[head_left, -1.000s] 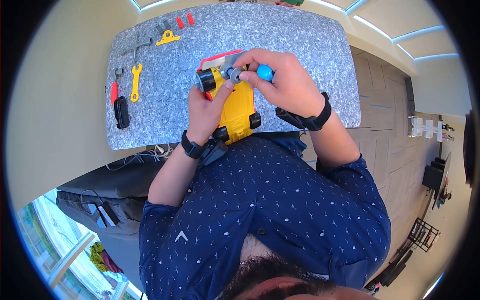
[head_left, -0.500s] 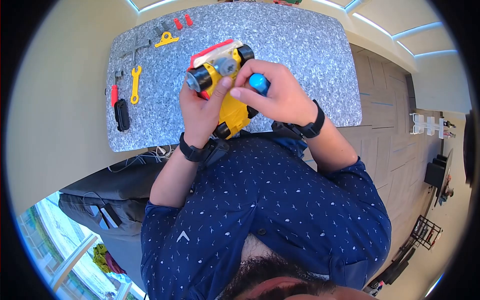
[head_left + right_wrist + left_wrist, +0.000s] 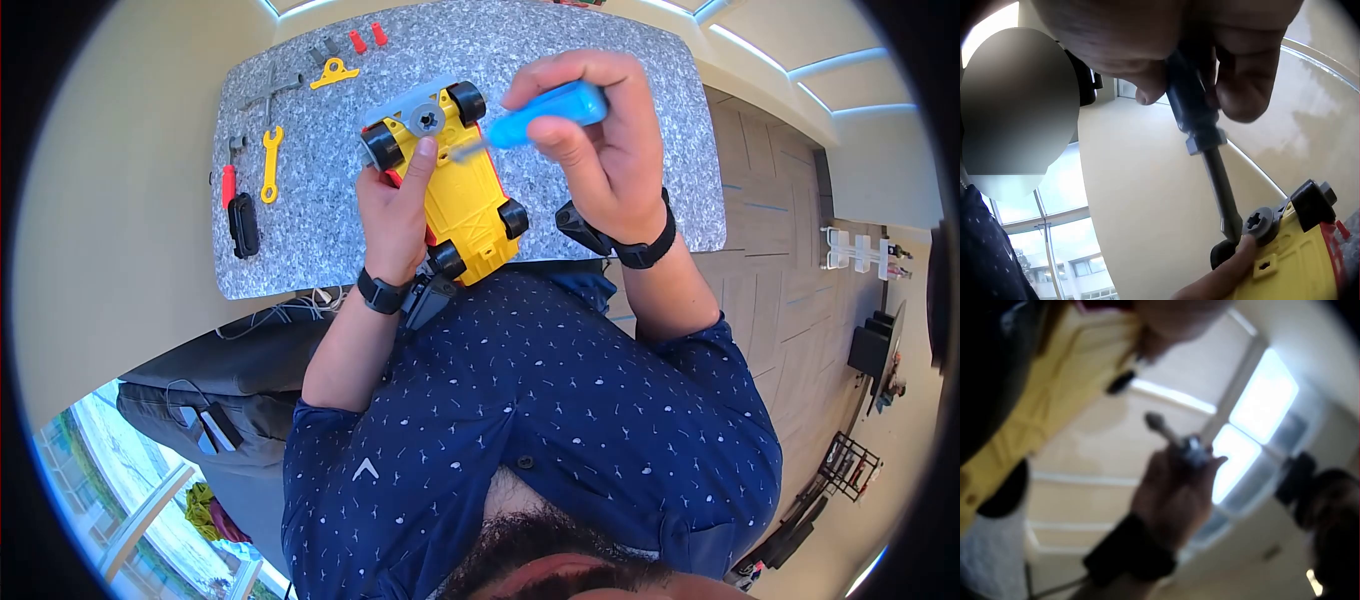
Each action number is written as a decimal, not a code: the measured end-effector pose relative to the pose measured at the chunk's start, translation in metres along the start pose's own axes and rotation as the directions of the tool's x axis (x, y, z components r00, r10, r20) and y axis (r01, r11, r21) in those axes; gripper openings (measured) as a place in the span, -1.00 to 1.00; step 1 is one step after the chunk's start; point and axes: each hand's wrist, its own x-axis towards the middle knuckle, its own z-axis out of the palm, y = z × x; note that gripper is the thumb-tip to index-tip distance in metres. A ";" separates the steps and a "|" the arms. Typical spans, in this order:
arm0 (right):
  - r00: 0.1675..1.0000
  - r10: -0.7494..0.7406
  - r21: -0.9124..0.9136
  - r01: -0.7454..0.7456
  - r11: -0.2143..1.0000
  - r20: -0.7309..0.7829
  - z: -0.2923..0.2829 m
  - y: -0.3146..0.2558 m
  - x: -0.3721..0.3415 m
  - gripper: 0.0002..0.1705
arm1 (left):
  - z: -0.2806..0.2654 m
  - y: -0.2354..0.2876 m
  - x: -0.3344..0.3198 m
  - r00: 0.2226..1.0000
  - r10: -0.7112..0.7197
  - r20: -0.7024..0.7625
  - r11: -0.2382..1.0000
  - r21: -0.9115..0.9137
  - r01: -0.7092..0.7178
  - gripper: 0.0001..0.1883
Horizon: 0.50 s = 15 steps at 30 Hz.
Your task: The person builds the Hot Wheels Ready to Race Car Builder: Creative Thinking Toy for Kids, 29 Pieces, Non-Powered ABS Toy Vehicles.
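Note:
My left hand (image 3: 393, 228) grips a toy car (image 3: 462, 205) by its side, with the yellow underside facing up and the thumb next to a grey screw (image 3: 427, 119). That screw has a cross-shaped slot, plain in the right wrist view, and sits between two black wheels (image 3: 383, 146). My right hand (image 3: 622, 150) holds a toy screwdriver (image 3: 550, 112) by its blue handle, to the right of the car. In the right wrist view the grey shaft (image 3: 1219, 187) points down towards the screw and overlaps the left thumb (image 3: 1241, 256).
On the speckled table (image 3: 330, 210) lie a yellow wrench (image 3: 272, 167), a grey cross-shaped tool (image 3: 270, 95), a yellow bracket (image 3: 335, 73), two red pegs (image 3: 368, 38), and a red-handled tool (image 3: 229, 183) beside a black case (image 3: 243, 226). The table's front edge runs near my body.
My right fingers have left the grey screw. That hand has moved up and right, swinging the screwdriver so its shaft points left to the car. The left hand has tilted the car slightly.

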 end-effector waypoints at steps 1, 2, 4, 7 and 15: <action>0.995 -0.084 -0.124 0.089 0.988 0.046 -0.001 0.001 0.003 -0.65 | 0.000 0.001 0.000 1.000 0.004 -0.005 1.000 0.002 -0.004 -0.60; 0.982 -0.160 -0.242 0.180 0.953 0.102 -0.004 0.003 0.008 -0.66 | 0.000 0.002 0.000 1.000 0.008 -0.011 1.000 0.003 -0.008 -0.60; 0.964 -0.211 -0.351 0.257 0.901 0.164 -0.004 0.001 0.011 -0.70 | -0.001 0.004 -0.001 1.000 0.014 -0.025 1.000 0.007 -0.013 -0.61; 0.966 -0.198 -0.365 0.246 0.898 0.165 -0.001 -0.006 0.010 -0.75 | -0.002 0.006 0.001 0.998 0.037 -0.044 0.999 0.022 -0.036 -0.62; 0.996 0.013 -0.637 0.047 0.770 0.089 -0.002 -0.027 -0.004 -0.76 | -0.006 0.010 -0.001 0.950 0.312 0.002 0.895 0.335 -0.294 -0.58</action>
